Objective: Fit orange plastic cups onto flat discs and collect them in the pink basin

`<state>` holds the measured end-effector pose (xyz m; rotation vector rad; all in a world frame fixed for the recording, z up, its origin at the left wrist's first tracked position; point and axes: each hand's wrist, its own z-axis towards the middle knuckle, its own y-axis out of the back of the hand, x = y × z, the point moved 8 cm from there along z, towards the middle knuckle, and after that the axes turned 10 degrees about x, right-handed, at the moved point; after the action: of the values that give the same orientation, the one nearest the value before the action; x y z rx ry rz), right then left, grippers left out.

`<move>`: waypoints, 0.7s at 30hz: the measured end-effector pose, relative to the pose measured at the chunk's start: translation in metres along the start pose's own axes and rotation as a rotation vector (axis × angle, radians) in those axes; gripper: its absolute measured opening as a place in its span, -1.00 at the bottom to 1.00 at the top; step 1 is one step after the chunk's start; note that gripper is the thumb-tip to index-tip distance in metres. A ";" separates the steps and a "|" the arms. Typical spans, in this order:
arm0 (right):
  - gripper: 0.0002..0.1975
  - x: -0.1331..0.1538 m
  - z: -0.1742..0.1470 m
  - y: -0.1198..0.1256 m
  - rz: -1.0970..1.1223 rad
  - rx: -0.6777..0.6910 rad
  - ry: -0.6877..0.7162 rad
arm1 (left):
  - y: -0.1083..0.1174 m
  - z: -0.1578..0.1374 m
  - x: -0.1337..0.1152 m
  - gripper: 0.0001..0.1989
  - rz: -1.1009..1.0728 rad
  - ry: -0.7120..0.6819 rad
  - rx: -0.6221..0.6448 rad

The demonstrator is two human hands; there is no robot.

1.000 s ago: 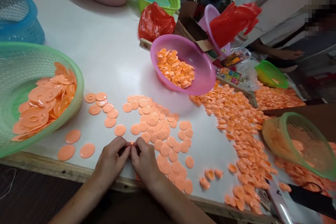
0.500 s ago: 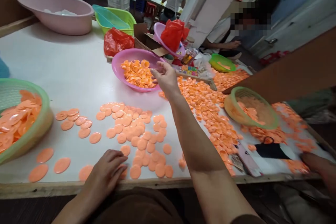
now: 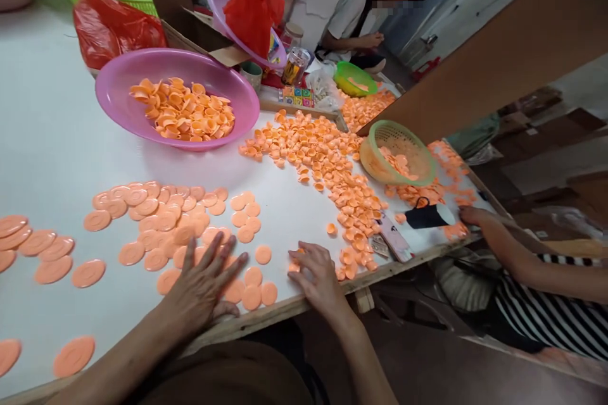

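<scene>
You have dozens of orange discs (image 3: 166, 220), scores of orange cups (image 3: 349, 196), two red bags (image 3: 116, 28), one magenta basin (image 3: 116, 85), one lilac basin (image 3: 217, 1).

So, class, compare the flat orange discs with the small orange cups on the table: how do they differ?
Shape: the flat discs are thin rounds, while the small cups are hollow.
Arrangement: the flat discs lie flat, many overlapping; the small cups are heaped at mixed angles.
Place: the left hand is spread over some flat discs, while the small cups' main heap lies beyond the right hand.
Shared: both are orange and numerous.
</scene>
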<state>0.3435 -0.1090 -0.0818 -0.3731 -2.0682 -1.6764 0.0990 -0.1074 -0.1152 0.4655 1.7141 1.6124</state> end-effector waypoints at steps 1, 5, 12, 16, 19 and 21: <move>-0.69 -0.004 0.001 0.002 -0.018 -0.033 -0.006 | 0.002 -0.006 0.009 -0.08 0.013 0.045 0.021; -0.72 0.003 0.012 0.023 -0.123 -0.249 -0.030 | 0.014 -0.040 0.036 -0.10 0.088 0.167 0.094; -0.73 0.090 0.013 -0.046 0.154 0.317 0.081 | 0.008 -0.097 0.043 -0.31 0.102 0.414 0.253; -0.70 0.129 0.022 -0.072 0.269 0.447 0.181 | 0.025 -0.087 0.053 -0.69 -0.013 0.354 0.139; -0.75 0.133 0.068 -0.052 0.299 0.349 0.236 | 0.062 -0.055 0.088 -0.71 -0.065 0.335 -0.089; -0.76 0.121 0.111 -0.025 0.240 0.179 0.176 | 0.083 -0.028 0.121 -0.67 -0.096 0.365 -0.209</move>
<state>0.2082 -0.0155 -0.0603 -0.3835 -1.9399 -1.3247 -0.0201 -0.0301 -0.0672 -0.0165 1.7669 1.8653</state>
